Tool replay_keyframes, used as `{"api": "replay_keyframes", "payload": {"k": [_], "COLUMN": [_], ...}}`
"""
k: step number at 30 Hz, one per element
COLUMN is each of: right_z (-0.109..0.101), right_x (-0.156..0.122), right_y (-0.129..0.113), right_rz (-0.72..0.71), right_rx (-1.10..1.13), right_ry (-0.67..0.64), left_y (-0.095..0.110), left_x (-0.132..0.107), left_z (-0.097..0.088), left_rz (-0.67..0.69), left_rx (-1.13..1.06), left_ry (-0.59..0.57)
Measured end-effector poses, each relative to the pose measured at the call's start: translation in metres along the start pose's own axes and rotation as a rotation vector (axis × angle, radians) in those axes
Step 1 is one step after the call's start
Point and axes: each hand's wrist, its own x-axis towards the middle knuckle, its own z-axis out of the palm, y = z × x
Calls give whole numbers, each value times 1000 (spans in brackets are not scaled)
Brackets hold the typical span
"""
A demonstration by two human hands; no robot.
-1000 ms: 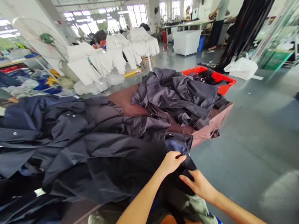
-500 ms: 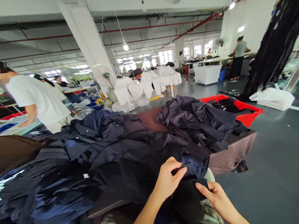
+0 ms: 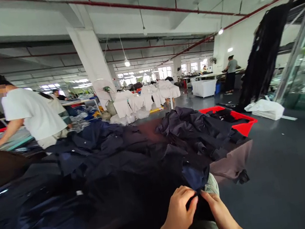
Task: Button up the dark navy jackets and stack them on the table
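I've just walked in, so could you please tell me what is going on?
A person's left hand pinches the edge of a dark garment; the right hand is at that edge, close beside it. More dark clothes lie heaped ahead, with a red crate behind them. At left, a co-worker in a white T-shirt leans forward.

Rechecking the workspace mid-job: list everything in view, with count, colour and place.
dark garments: several, navy to black, heaped across foreground
cover: one, brown, beneath them
bin: one, red, behind the right-hand heap
bundle: one, white, floor at right
hanging strips: uncountable, black, upper right
pale garments: several, white, draped mid-background
cart: one, white, right of those
pillar: nearest one, white, left of centre
fan: one, green-hubbed, beside the pillar
lamps: at least three, white, ceiling
co-workers: at least four, mixed clothing, left and right background
left hand: one, bare, lower centre, fingers pinching dark cloth
right hand: one, bare, beside it, grip partly hidden
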Motion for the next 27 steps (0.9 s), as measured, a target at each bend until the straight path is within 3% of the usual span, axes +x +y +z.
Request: {"api": "replay_keyframes", "payload": {"k": [3,8,17,22,27], "right_z": [0,4,18,15,10], "right_x": [2,12,11,10,8], "right_y": [-5,-8,-1,-8,-6], "right_rz": [188,267,262,180,68], "right_rx": [52,-2,-255,-465,-468], "right_ry": [56,-52,-80,-150,-244], "left_y": [-8,-18,-33,-40,-38], "left_x": [-3,-7,-17,-19,-18], "left_z": [6,10,19,14,7], "left_rz": [-24,-97,-37,-28,18], "left_rx": [-77,-194,-236,-245,-207], "left_ry": [-37,-31,115,83,33]}}
